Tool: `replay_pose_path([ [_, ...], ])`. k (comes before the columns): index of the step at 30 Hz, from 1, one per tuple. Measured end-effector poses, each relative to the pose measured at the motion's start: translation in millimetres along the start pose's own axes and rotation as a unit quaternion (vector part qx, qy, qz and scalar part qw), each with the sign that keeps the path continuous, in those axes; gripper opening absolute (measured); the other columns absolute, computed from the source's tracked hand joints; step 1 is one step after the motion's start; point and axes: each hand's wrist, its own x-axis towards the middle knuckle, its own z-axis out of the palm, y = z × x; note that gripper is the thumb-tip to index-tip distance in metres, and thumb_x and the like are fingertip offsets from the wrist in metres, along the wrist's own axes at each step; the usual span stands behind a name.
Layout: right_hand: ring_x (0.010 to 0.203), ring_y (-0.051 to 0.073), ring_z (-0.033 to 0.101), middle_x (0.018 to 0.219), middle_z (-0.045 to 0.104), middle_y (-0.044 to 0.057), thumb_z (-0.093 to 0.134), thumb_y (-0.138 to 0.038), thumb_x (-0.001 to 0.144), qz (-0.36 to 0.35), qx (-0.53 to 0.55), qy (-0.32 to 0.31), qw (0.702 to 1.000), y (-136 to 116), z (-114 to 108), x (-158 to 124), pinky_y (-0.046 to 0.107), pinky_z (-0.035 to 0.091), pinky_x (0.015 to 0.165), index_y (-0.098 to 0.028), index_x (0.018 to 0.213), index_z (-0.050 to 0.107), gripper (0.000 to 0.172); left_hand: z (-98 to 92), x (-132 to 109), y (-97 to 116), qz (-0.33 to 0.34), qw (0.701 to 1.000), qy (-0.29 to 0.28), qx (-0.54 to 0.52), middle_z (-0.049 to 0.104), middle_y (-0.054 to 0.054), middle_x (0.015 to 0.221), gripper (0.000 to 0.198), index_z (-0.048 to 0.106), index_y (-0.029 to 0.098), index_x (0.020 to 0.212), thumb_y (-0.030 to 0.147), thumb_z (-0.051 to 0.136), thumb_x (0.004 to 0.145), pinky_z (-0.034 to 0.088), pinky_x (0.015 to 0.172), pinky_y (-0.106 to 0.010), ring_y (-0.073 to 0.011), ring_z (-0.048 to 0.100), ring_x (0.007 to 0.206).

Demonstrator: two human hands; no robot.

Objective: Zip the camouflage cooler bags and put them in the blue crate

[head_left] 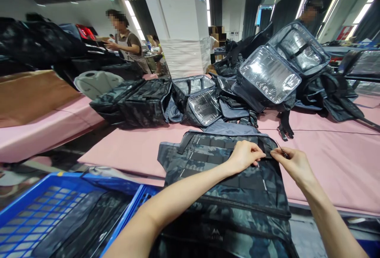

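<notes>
A dark camouflage backpack [225, 183] lies flat in front of me on the pink table [332, 163], its webbing straps facing up. My left hand [245, 156] rests on the upper part of the bag, fingers curled and pinching the fabric near a strap. My right hand [292, 163] is just to its right, fingers pinched on a small dark tool or thread end [282, 151] that I cannot make out, at the bag's top edge.
A blue plastic crate [44, 206] with dark bag parts stands at my lower left. Several open bags with silver lining [268, 74] are piled at the table's back. One person [127, 40] works at the far left, another [311, 12] behind the pile. A white pillar [181, 24] stands behind.
</notes>
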Motion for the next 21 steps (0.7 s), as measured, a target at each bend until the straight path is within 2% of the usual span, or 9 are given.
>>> replay_pose_path([
  [3, 0.06, 0.019, 0.057, 0.059, 0.062, 0.004, 0.055, -0.05, 0.067, -0.02, -0.153, 0.013, 0.988, 7.6, -1.8, 1.9, 0.026, 0.035, 0.051, -0.018, 0.063, 0.063, 0.033, 0.3, -2.4, -2.7, 0.067, 0.988, 0.043, 0.133, 0.065, -0.001, 0.063, 0.018, 0.072, 0.016, 0.079, 0.03, 0.06, 0.078, 0.044, 0.062, -0.022, -0.0126, 0.06, 0.06],
  [6, 0.055, 0.02, 0.056, 0.053, 0.059, 0.003, 0.05, -0.049, 0.073, -0.025, -0.312, 0.023, 0.95, 10.9, -2.1, -0.1, 0.027, 0.029, 0.048, -0.021, 0.062, 0.06, 0.032, 1.6, -4.6, -6.8, 0.079, 0.973, 0.045, 0.211, 0.069, 0.0, 0.072, 0.018, 0.073, 0.021, 0.083, 0.028, 0.058, 0.077, 0.043, 0.067, -0.023, -0.0146, 0.06, 0.068],
  [8, 0.059, 0.021, 0.059, 0.066, 0.065, 0.003, 0.05, -0.052, 0.075, -0.058, -0.335, 0.047, 0.939, 14.5, -4.2, -4.4, 0.026, 0.031, 0.049, -0.022, 0.079, 0.064, 0.033, 2.3, -5.7, -8.6, 0.073, 0.971, 0.038, 0.227, 0.069, 0.0, 0.074, 0.02, 0.073, 0.022, 0.085, 0.026, 0.056, 0.077, 0.043, 0.066, -0.022, -0.0143, 0.06, 0.068],
  [11, 0.066, 0.02, 0.062, 0.085, 0.069, 0.004, 0.045, -0.061, 0.08, -0.143, -0.33, 0.108, 0.927, 24.0, -12.2, -13.3, 0.025, 0.033, 0.049, -0.023, 0.103, 0.059, 0.047, 2.9, -6.2, -9.2, 0.085, 0.966, 0.049, 0.238, 0.068, 0.001, 0.074, 0.022, 0.073, 0.022, 0.086, 0.025, 0.054, 0.076, 0.042, 0.065, -0.021, -0.0135, 0.059, 0.067],
  [13, 0.066, 0.018, 0.063, 0.084, 0.068, 0.004, 0.038, -0.062, 0.085, -0.207, -0.35, 0.125, 0.905, 30.2, -18.2, -17.7, 0.024, 0.032, 0.048, -0.023, 0.102, 0.06, 0.047, 3.0, -5.6, -8.9, 0.091, 0.966, 0.056, 0.236, 0.068, 0.001, 0.073, 0.022, 0.073, 0.022, 0.085, 0.026, 0.053, 0.076, 0.041, 0.064, -0.021, -0.0133, 0.058, 0.067],
  [16, 0.066, 0.017, 0.062, 0.078, 0.067, 0.004, 0.034, -0.058, 0.09, -0.296, -0.394, 0.103, 0.864, 33.5, -23.1, -18.3, 0.025, 0.032, 0.048, -0.023, 0.095, 0.064, 0.046, 3.0, -3.7, -8.0, 0.093, 0.966, 0.066, 0.231, 0.068, 0.001, 0.073, 0.022, 0.073, 0.022, 0.086, 0.026, 0.053, 0.077, 0.042, 0.065, -0.022, -0.0136, 0.059, 0.068],
  [19, 0.064, 0.017, 0.06, 0.074, 0.065, 0.004, 0.033, -0.054, 0.092, -0.341, -0.437, 0.095, 0.827, 30.1, -24.7, -15.2, 0.026, 0.031, 0.049, -0.024, 0.091, 0.067, 0.045, 3.2, -2.1, -7.1, 0.104, 0.965, 0.07, 0.23, 0.069, 0.001, 0.077, 0.022, 0.072, 0.022, 0.087, 0.028, 0.053, 0.079, 0.044, 0.069, -0.022, -0.0143, 0.06, 0.072],
  [21, 0.063, 0.018, 0.059, 0.073, 0.065, 0.004, 0.031, -0.055, 0.092, -0.361, -0.443, 0.1, 0.815, 29.2, -26.0, -14.3, 0.027, 0.031, 0.048, -0.025, 0.088, 0.067, 0.047, 4.6, -1.5, -7.2, 0.109, 0.965, 0.065, 0.231, 0.07, 0.001, 0.082, 0.022, 0.072, 0.023, 0.088, 0.031, 0.052, 0.081, 0.044, 0.072, -0.022, -0.0149, 0.062, 0.078],
])
